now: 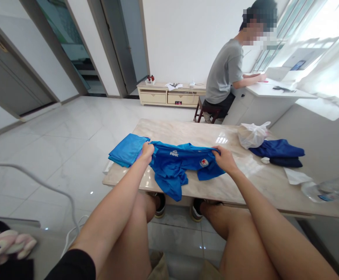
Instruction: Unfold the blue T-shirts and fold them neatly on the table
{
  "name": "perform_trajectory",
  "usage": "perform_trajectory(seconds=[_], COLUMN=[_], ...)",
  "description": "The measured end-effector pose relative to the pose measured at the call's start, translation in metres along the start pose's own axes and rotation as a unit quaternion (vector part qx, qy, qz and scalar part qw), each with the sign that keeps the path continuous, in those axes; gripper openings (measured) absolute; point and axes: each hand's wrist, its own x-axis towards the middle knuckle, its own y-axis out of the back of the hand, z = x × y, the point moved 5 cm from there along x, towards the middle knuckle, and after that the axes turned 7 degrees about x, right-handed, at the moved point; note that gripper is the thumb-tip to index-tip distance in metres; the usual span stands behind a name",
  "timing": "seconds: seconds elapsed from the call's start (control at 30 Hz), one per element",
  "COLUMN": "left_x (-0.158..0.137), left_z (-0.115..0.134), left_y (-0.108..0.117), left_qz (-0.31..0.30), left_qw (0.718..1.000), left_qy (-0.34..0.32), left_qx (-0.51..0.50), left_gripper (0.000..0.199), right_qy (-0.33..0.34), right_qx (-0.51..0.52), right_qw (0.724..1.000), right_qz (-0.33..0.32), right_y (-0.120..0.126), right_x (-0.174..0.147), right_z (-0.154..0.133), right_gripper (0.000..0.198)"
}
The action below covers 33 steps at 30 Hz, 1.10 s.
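A bright blue shirt (pixel 169 171) with a white chest logo and a small badge is stretched between my hands above the marble-topped table (pixel 210 134). My left hand (pixel 147 152) is closed on its left end, and my right hand (pixel 224 157) pinches the right end. The lower part of the shirt hangs in loose folds, partly over the table's front edge. Just left of my left hand lies a folded stack of blue cloth (pixel 125 149), close against the shirt.
On the table's right are a white plastic bag (pixel 252 135), dark blue folded clothing (pixel 280 149), a white paper (pixel 296 175) and a clear bottle (pixel 329 189). A person (pixel 226 74) sits at a white desk (pixel 268 88) beyond. At lower left lies a pink plush toy (pixel 10 245).
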Motion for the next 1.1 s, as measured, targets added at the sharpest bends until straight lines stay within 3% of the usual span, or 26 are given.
perform_trajectory(seconds=[0.1, 0.17, 0.23, 0.3, 0.4, 0.5, 0.6, 0.67, 0.73, 0.87, 0.97, 1.1], left_x=[-0.004, -0.012, -0.027, -0.045, -0.059, -0.063, -0.065, -0.067, -0.072, -0.09, -0.089, -0.072], left_z=[0.003, 0.014, 0.025, 0.031, 0.034, 0.039, 0.049, 0.056, 0.06, 0.072, 0.079, 0.071], left_y=[0.0, -0.018, -0.043, -0.066, -0.087, -0.1, -0.101, -0.096, -0.09, -0.084, -0.078, -0.072], left_qz=[0.025, -0.048, -0.162, -0.247, -0.294, -0.315, -0.317, -0.311, -0.345, -0.46, -0.442, -0.392], left_qw=[0.996, 0.982, 0.941, 0.881, 0.835, 0.838, 0.857, 0.877, 0.891, 0.874, 0.887, 0.909], left_qy=[0.007, -0.061, -0.176, -0.276, -0.328, -0.339, -0.352, -0.33, -0.276, -0.152, -0.124, -0.143], left_qx=[0.09, 0.17, 0.24, 0.294, 0.33, 0.29, 0.205, 0.159, 0.11, -0.036, -0.062, 0.022], left_gripper=[0.023, 0.021, 0.022, 0.031, 0.058, 0.087, 0.101, 0.107, 0.112, 0.092, 0.068, 0.049], right_qy=[0.02, 0.077, 0.14, 0.178, 0.209, 0.249, 0.279, 0.29, 0.291, 0.265, 0.248, 0.216], right_qx=[-0.062, -0.108, -0.146, -0.166, -0.161, -0.13, -0.087, -0.053, -0.016, 0.041, 0.045, 0.063], right_qw=[0.997, 0.989, 0.976, 0.967, 0.964, 0.96, 0.956, 0.954, 0.954, 0.955, 0.953, 0.955], right_qz=[-0.03, -0.064, -0.082, -0.074, -0.041, -0.012, 0.021, 0.046, 0.07, 0.126, 0.166, 0.191], right_y=[-0.008, -0.017, -0.027, -0.033, -0.035, -0.03, -0.021, -0.015, -0.011, -0.005, -0.001, 0.005], right_x=[-0.004, -0.007, -0.01, -0.013, -0.018, -0.028, -0.038, -0.042, -0.045, -0.044, -0.043, -0.041], right_z=[-0.008, -0.022, -0.041, -0.06, -0.09, -0.118, -0.136, -0.14, -0.139, -0.132, -0.129, -0.125], right_gripper=[0.033, 0.034, 0.035, 0.038, 0.042, 0.041, 0.038, 0.036, 0.034, 0.031, 0.029, 0.029])
